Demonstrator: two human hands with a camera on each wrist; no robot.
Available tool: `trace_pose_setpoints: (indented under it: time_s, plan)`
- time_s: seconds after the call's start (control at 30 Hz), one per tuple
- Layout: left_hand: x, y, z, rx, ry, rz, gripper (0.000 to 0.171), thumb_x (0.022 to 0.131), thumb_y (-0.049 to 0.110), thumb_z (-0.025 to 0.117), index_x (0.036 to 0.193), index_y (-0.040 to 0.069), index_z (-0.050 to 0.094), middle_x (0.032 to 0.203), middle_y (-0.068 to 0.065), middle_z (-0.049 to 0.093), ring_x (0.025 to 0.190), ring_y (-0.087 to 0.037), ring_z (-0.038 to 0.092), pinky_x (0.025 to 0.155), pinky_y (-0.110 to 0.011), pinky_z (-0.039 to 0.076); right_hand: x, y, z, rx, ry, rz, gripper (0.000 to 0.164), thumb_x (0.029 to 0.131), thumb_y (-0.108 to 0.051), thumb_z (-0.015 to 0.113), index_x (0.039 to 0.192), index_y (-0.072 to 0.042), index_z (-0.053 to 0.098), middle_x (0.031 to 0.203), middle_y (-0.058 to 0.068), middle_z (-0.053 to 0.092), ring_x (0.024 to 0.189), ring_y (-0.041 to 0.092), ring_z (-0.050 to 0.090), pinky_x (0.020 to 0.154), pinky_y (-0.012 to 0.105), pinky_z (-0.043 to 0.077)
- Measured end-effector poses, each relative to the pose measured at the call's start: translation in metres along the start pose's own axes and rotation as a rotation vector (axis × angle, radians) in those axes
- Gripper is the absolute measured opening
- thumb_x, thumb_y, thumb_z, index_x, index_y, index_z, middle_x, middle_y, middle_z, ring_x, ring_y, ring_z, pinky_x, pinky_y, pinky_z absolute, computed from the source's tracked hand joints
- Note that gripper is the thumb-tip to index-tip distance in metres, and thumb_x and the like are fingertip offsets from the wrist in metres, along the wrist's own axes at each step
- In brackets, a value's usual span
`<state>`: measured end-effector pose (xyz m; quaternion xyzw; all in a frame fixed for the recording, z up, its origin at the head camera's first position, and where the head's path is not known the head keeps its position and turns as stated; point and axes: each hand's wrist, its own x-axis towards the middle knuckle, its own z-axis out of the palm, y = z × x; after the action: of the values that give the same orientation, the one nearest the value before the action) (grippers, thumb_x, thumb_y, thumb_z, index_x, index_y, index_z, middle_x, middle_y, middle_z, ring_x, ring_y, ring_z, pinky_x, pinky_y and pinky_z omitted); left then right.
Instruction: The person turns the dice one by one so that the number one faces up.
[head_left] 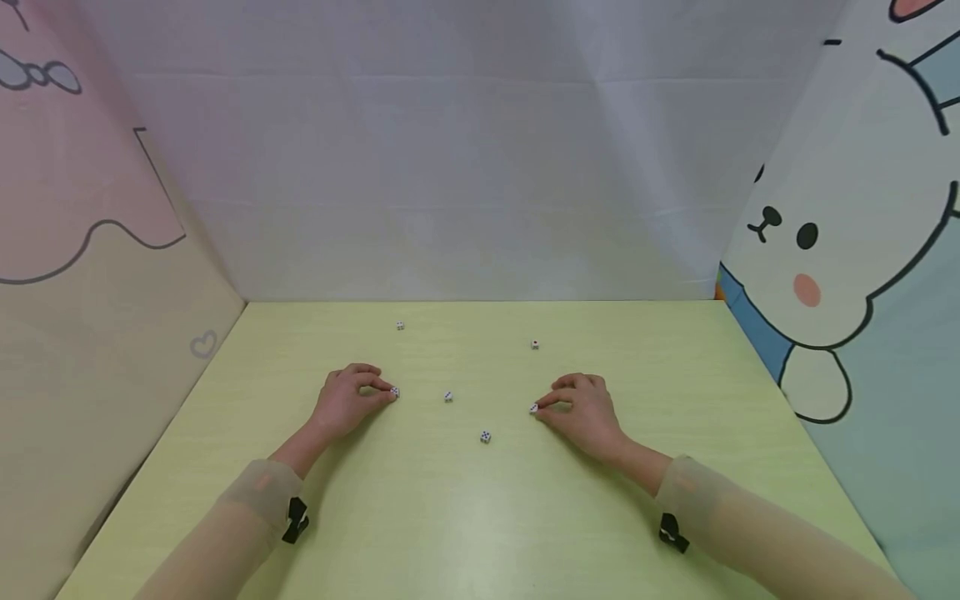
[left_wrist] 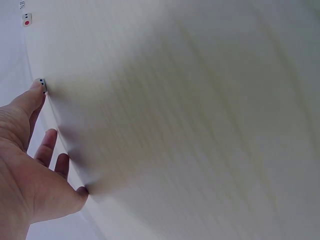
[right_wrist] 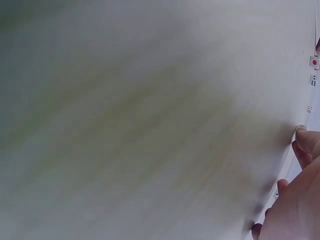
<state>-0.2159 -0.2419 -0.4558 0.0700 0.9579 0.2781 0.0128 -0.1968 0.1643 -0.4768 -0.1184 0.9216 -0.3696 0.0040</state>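
On the left of the table my left hand (head_left: pixel 350 399) pinches a white die (head_left: pixel 394 392) between thumb and fingertip. That die (left_wrist: pixel 42 84) shows dark dots in the left wrist view, at the tip of the thumb. Opposite it, my right hand (head_left: pixel 583 415) pinches another white die (head_left: pixel 534 408); in the right wrist view the thumb (right_wrist: pixel 307 140) hides most of it. Between the hands lie two loose dice, one nearer the left hand (head_left: pixel 448 397) and one closer to me (head_left: pixel 485 437).
Farther back on the pale yellow table (head_left: pixel 480 533) are a die at the left (head_left: pixel 400 326) and a die at the right (head_left: pixel 535 344). A white cloth wall (head_left: pixel 480 183) rises behind the table, and printed cloth (head_left: pixel 885 333) hangs along both sides.
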Motion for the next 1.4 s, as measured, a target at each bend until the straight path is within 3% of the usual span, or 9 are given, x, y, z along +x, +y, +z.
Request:
trace_pose_setpoints:
  time_s: [0.23, 0.43, 0.87, 1.4]
  plan:
    - [0.0, -0.001, 0.002, -0.01, 0.0, 0.005, 0.017, 0.096, 0.028, 0.075, 0.103, 0.014, 0.081, 0.137, -0.018, 0.058, 0.133, -0.051, 0.039, 0.109, -0.065, 0.028, -0.001, 0.002, -0.003, -0.022, -0.015, -0.002, 0.019, 0.089, -0.033, 0.081, 0.103, -0.021, 0.082, 0.128, 0.008, 0.06, 0.132, 0.039, 0.036, 0.107, 0.058, 0.031]
    - [0.0, -0.003, 0.003, -0.016, 0.0, 0.0, 0.018, 0.096, 0.028, 0.075, 0.103, 0.014, 0.081, 0.138, -0.018, 0.058, 0.133, -0.051, 0.039, 0.109, -0.065, 0.028, -0.002, 0.004, -0.009, -0.122, 0.007, -0.038, 0.024, 0.087, -0.034, 0.082, 0.107, -0.02, 0.081, 0.126, 0.006, 0.062, 0.13, 0.036, 0.04, 0.106, 0.056, 0.034]
    - [-0.002, -0.006, 0.007, -0.024, -0.008, -0.013, 0.019, 0.096, 0.03, 0.075, 0.103, 0.013, 0.081, 0.138, -0.018, 0.058, 0.133, -0.052, 0.038, 0.109, -0.066, 0.028, 0.002, 0.008, -0.022, -0.313, 0.059, -0.172, 0.023, 0.085, -0.034, 0.084, 0.103, -0.019, 0.082, 0.122, 0.007, 0.066, 0.124, 0.038, 0.046, 0.101, 0.058, 0.039]
    - [-0.003, -0.007, 0.011, -0.043, -0.002, -0.017, 0.02, 0.095, 0.03, 0.075, 0.104, 0.013, 0.081, 0.138, -0.018, 0.058, 0.134, -0.051, 0.037, 0.109, -0.065, 0.027, 0.001, 0.004, -0.018, -0.401, 0.078, -0.267, 0.018, 0.082, -0.033, 0.086, 0.096, -0.022, 0.083, 0.114, 0.005, 0.068, 0.117, 0.037, 0.05, 0.097, 0.057, 0.041]
